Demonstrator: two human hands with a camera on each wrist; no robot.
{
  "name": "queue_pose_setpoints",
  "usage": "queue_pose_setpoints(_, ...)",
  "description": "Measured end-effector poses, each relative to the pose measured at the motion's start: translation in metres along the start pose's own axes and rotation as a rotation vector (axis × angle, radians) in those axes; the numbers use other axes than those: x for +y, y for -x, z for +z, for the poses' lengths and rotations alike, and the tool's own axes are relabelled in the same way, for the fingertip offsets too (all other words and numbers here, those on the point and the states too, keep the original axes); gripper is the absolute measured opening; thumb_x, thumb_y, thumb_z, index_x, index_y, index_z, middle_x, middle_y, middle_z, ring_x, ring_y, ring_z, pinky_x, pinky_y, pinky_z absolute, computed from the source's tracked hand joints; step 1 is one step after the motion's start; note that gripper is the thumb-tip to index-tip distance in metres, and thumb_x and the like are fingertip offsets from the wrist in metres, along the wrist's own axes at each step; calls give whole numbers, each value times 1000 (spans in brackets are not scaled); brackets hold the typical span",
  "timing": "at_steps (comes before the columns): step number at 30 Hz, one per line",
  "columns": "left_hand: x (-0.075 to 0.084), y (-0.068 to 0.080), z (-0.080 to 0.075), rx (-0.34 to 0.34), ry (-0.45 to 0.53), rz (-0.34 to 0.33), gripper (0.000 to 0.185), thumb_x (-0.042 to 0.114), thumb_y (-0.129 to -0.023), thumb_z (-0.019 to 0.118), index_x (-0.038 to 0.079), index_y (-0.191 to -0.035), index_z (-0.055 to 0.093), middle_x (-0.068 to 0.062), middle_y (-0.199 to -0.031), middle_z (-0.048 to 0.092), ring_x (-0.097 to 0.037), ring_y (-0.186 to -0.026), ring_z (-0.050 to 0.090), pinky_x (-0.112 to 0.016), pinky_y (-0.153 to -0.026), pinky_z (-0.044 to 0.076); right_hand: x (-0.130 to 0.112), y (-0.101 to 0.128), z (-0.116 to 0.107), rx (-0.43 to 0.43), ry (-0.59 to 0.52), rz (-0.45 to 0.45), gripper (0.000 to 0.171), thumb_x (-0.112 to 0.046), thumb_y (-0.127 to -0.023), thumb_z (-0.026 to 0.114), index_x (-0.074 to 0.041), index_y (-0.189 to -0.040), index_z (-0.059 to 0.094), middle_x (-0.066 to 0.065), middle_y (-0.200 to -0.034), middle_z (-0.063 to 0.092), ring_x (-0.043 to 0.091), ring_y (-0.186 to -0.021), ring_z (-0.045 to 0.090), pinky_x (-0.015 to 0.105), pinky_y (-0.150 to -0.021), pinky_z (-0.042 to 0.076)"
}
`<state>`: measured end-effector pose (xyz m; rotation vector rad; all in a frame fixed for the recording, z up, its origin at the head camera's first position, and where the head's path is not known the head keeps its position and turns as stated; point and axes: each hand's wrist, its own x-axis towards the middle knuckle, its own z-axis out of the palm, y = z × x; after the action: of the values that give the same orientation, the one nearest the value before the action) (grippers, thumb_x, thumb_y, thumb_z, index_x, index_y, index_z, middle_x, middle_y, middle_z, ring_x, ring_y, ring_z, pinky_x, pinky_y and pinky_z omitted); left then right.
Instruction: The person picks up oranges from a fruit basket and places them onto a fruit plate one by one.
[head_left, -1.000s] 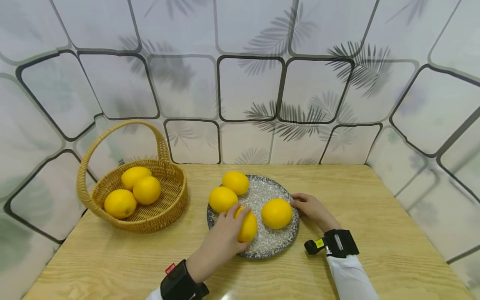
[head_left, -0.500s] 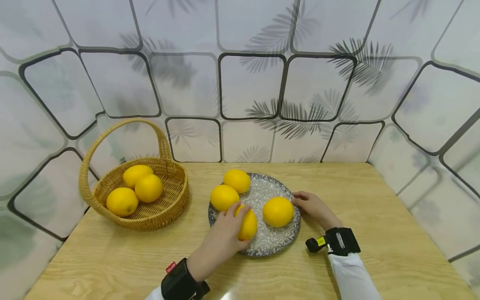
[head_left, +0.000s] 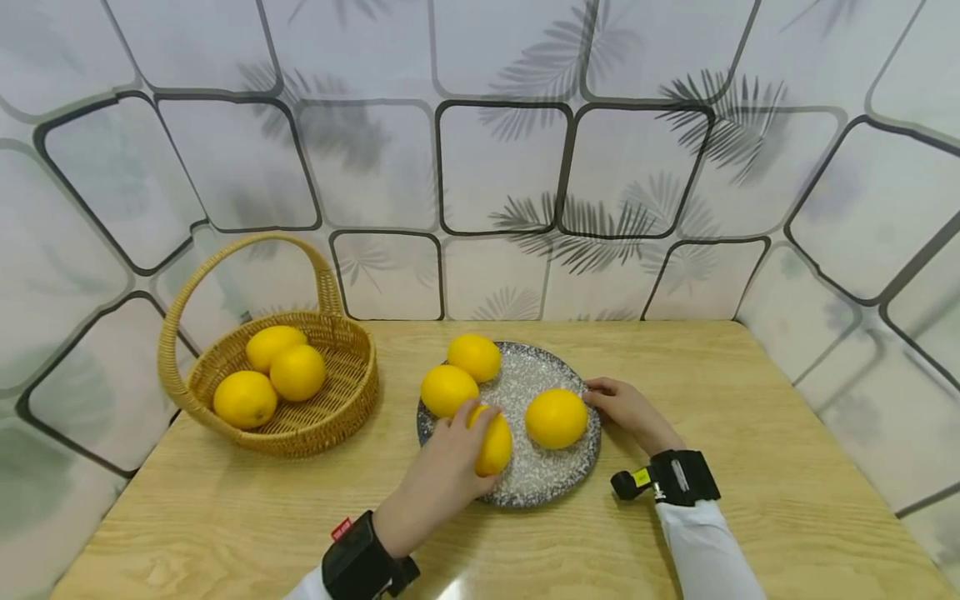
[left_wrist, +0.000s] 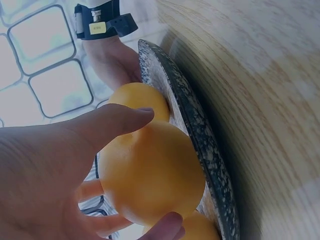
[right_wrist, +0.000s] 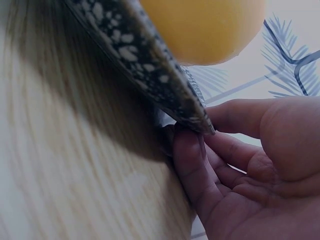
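My left hand (head_left: 442,475) grips a yellow lemon (head_left: 495,443) at the front left of a speckled grey plate (head_left: 525,492). In the left wrist view, thumb and fingers curl round that lemon (left_wrist: 155,172), close to the plate's dark rim (left_wrist: 200,135). Two lemons touch at the plate's back left, one farther back (head_left: 474,358) and one nearer (head_left: 448,391). Another lemon (head_left: 557,418) sits on the right side of the plate. My right hand (head_left: 633,410) pinches the plate's right rim; the right wrist view shows the fingers (right_wrist: 190,155) under the edge and the thumb above.
A wicker basket (head_left: 300,437) with a tall arched handle stands at the left of the wooden table (head_left: 225,517). Three lemons (head_left: 297,372) lie in it. A patterned wall covering (head_left: 502,167) closes off the back and both sides.
Both hands keep their hold on the lemon and on the plate rim. The head view has shifted slightly; otherwise the lemons, plate and basket stay in place.
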<state>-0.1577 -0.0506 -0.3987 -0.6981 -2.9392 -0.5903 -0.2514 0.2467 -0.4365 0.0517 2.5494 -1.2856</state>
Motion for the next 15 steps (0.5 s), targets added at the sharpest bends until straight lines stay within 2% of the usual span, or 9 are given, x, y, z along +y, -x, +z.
queue_pose_setpoints(5,0,0,-2,-3,-6,-12,83,33,-78,88,11,-147,49,-25,-152,46,-44,-111,61,-50,-88,59,-1,1,-1,-4,-10,6,50,-25,-105,52,5,-146,49,28,-148,50,39,-133,51,53,-114,42)
queue_pose_setpoints(15,2,3,-11,-2,14,-61,83,42,-84,82,8,-151,46,-24,-153,44,-48,-128,54,-58,-99,55,-2,1,-1,-6,-9,1,51,-25,-105,52,6,-146,49,29,-148,50,39,-132,52,53,-113,43)
